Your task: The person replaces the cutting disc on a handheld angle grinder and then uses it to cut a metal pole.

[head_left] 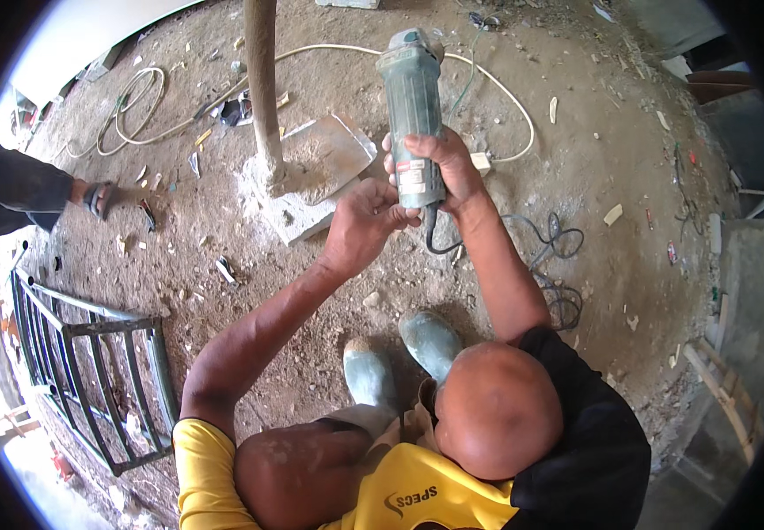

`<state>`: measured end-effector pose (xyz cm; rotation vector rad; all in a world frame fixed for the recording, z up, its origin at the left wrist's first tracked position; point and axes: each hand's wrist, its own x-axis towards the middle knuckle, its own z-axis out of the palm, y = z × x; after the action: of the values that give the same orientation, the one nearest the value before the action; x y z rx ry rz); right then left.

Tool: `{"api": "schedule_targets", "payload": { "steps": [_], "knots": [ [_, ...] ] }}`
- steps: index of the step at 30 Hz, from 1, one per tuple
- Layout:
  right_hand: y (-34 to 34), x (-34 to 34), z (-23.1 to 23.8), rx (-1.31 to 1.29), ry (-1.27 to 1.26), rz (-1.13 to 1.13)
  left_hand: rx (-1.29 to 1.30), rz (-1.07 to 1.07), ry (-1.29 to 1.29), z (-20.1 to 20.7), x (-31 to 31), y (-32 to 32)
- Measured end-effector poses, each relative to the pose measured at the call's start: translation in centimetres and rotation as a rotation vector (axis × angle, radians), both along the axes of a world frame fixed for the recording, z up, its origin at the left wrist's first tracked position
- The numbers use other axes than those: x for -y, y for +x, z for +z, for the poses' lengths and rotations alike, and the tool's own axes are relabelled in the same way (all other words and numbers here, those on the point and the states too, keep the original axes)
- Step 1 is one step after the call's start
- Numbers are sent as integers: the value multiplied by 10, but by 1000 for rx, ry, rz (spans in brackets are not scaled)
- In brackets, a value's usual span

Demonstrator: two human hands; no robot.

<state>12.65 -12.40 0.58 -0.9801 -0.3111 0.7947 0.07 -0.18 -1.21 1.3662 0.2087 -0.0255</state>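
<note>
Your right hand (449, 170) holds the green angle grinder (412, 99) above the dirt ground (594, 177) while your left hand (364, 225) curls at its tail, gripping or not I can't tell, and swinging it could snag the power cord (432, 240).

A dusty green, cylindrical power tool (414, 102) with a grey metal head (410, 40) sits lengthwise in the right grip (457, 172), its head pointing forward. A red-and-white label (411, 176) shows near the rear end (419, 200), beside the left grip (362, 226). From that end a flexible black cable (431, 235) emerges and curves rightward.
</note>
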Motion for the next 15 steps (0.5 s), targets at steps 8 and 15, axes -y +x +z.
{"api": "schedule_targets", "payload": {
  "steps": [8, 15],
  "knots": [
    [-5, -2, -1, 36, -33, -33, 24, 69, 51, -8, 5, -2],
    [-4, 3, -2, -3, 7, -41, 15, 9, 27, -2, 5, 0]
  ]
}}
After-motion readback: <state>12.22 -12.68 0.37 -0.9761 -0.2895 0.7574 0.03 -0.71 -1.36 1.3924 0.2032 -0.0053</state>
